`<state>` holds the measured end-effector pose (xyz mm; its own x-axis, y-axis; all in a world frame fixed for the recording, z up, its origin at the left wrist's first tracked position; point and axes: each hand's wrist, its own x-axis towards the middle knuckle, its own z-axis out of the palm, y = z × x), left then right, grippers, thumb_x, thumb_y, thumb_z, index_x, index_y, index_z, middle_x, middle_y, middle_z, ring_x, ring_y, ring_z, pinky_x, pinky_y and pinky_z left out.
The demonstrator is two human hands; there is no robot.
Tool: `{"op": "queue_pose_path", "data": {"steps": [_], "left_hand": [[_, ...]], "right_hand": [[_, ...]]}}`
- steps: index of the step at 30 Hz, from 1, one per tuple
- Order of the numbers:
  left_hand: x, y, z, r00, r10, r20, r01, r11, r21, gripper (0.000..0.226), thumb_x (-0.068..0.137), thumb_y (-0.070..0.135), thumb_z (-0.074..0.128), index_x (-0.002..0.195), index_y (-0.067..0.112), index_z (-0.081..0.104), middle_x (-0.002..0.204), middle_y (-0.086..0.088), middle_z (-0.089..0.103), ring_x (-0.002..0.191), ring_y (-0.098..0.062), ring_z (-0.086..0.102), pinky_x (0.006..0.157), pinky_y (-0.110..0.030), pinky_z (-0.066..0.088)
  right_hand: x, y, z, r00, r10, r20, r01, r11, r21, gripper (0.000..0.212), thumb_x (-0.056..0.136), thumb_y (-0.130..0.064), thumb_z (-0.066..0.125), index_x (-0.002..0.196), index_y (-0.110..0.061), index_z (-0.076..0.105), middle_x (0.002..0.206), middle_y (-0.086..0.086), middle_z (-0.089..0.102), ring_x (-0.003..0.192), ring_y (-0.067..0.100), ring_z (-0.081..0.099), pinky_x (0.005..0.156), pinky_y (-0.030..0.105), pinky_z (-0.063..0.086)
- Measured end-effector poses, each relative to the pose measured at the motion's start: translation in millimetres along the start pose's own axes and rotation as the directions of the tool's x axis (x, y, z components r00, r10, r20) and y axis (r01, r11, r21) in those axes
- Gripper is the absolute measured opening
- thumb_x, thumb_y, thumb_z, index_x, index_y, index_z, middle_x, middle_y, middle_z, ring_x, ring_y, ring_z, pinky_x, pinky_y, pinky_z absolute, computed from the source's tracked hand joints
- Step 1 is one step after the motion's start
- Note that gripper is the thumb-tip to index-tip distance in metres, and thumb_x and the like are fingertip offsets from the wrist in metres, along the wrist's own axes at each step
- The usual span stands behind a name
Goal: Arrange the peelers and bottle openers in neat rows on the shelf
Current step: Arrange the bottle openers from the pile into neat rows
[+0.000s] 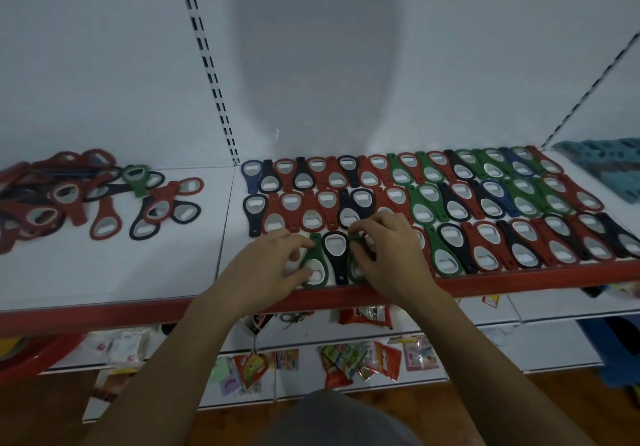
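Head view: left hand (266, 267) pinches green opener (311, 257) at neck and head. Right hand (389, 255) pinches second green opener (352, 267), black opener (338, 262) between them, on shelf (138, 310) front row. Likely light, stiff, flat: grip the edges, then slide.

- The left hand (266, 267) and the right hand (391, 255) are both bare, with slender fingers.
- The left forearm (166, 359) and the right forearm (491, 359) are long and slim, with uncovered skin from the wrists down to the lower edge of the view.
- A rounded grey garment (339, 418) fills the bottom centre between the forearms. It is plain and blurred, and is probably the front of a grey top, though its cut cannot be told.
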<state>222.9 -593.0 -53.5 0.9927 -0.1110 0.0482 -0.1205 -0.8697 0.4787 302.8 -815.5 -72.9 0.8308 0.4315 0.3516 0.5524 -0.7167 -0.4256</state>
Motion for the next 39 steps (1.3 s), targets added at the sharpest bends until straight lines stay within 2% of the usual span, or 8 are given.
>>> {"op": "queue_pose_path", "data": {"steps": [12, 17, 22, 25, 28, 32, 35, 39], "left_hand": [[3, 23, 3, 0.990, -0.137, -0.009, 0.137, 0.990, -0.043, 0.030, 0.097, 0.030, 0.063, 0.127, 0.031, 0.062, 0.091, 0.016, 0.064, 0.082, -0.002, 0.060, 0.077, -0.025, 0.052], [7, 25, -14, 0.975, -0.217, -0.039, 0.167, 0.844, -0.510, 0.040, 0.096, 0.004, 0.037, 0.107, 0.025, 0.069, 0.086, 0.001, 0.054, 0.073, -0.007, 0.050, 0.070, -0.020, 0.042], [8, 33, -24, 0.915, -0.330, -0.233, 0.136, 0.795, -0.592, 0.055, 0.087, -0.023, 0.038, 0.094, 0.020, 0.071, 0.085, 0.000, 0.058, 0.076, 0.001, 0.060, 0.068, -0.019, 0.051], [1, 27, -22, 0.847, -0.265, -0.460, 0.023, 0.884, -0.466, 0.054, 0.086, -0.020, 0.049, 0.096, 0.028, 0.072, 0.098, 0.000, 0.065, 0.094, -0.014, 0.066, 0.082, -0.033, 0.057], [-11, 26, -14, 0.832, -0.101, -0.545, -0.029, 0.974, -0.225, 0.034, 0.090, -0.010, 0.062, 0.101, 0.019, 0.076, 0.105, 0.006, 0.064, 0.101, -0.014, 0.066, 0.091, -0.028, 0.055], [-26, 23, 1, 0.892, -0.005, -0.453, -0.040, 0.995, -0.090, 0.019, 0.086, 0.000, 0.077, 0.097, 0.015, 0.077, 0.102, 0.007, 0.066, 0.099, -0.001, 0.062, 0.092, -0.020, 0.051], [-36, 19, 7, 0.946, 0.085, -0.314, -0.089, 0.996, 0.002, 0.020, 0.081, 0.006, 0.083, 0.098, 0.016, 0.077, 0.102, 0.006, 0.065, 0.095, -0.007, 0.063, 0.088, -0.025, 0.053], [-34, 18, 1, 0.962, 0.051, -0.267, -0.076, 0.994, -0.084, 0.014, 0.087, 0.021, 0.079, 0.100, 0.019, 0.076, 0.103, 0.010, 0.066, 0.097, -0.007, 0.064, 0.089, -0.030, 0.053]], "right_hand": [[-1, 7, 3, 0.997, -0.011, 0.076, 0.012, 1.000, -0.023, 0.020, 0.092, -0.033, 0.066, 0.111, -0.027, 0.070, 0.104, -0.006, 0.059, 0.103, 0.021, 0.050, 0.082, 0.042, 0.040], [-1, 8, 3, 0.997, -0.022, 0.074, 0.022, 1.000, -0.001, 0.018, 0.091, -0.031, 0.067, 0.109, -0.027, 0.071, 0.104, -0.006, 0.060, 0.105, 0.021, 0.051, 0.082, 0.042, 0.040], [-1, 10, 1, 0.996, -0.036, 0.079, 0.032, 0.999, 0.042, 0.016, 0.090, -0.028, 0.071, 0.106, -0.026, 0.072, 0.104, -0.005, 0.060, 0.102, 0.023, 0.052, 0.080, 0.043, 0.042], [-2, 13, 1, 0.996, -0.042, 0.079, 0.038, 0.998, 0.054, 0.016, 0.090, -0.027, 0.071, 0.105, -0.027, 0.072, 0.104, -0.005, 0.060, 0.103, 0.023, 0.052, 0.080, 0.044, 0.043], [-2, 13, 0, 0.995, -0.048, 0.090, 0.043, 0.997, 0.059, 0.016, 0.091, -0.028, 0.069, 0.106, -0.027, 0.071, 0.106, -0.004, 0.060, 0.104, 0.024, 0.052, 0.082, 0.046, 0.044], [-1, 15, 2, 0.991, -0.046, 0.128, 0.037, 0.997, 0.073, 0.018, 0.094, -0.031, 0.064, 0.110, -0.026, 0.069, 0.111, -0.002, 0.059, 0.107, 0.025, 0.050, 0.088, 0.052, 0.044], [-2, 13, 1, 0.990, -0.037, 0.134, 0.030, 0.998, 0.059, 0.019, 0.095, -0.032, 0.063, 0.112, -0.026, 0.069, 0.113, -0.002, 0.059, 0.109, 0.025, 0.049, 0.090, 0.053, 0.043], [-2, 11, 1, 0.991, -0.032, 0.127, 0.024, 0.998, 0.058, 0.020, 0.093, -0.031, 0.064, 0.111, -0.024, 0.069, 0.110, -0.001, 0.059, 0.106, 0.026, 0.049, 0.089, 0.054, 0.045]]}}
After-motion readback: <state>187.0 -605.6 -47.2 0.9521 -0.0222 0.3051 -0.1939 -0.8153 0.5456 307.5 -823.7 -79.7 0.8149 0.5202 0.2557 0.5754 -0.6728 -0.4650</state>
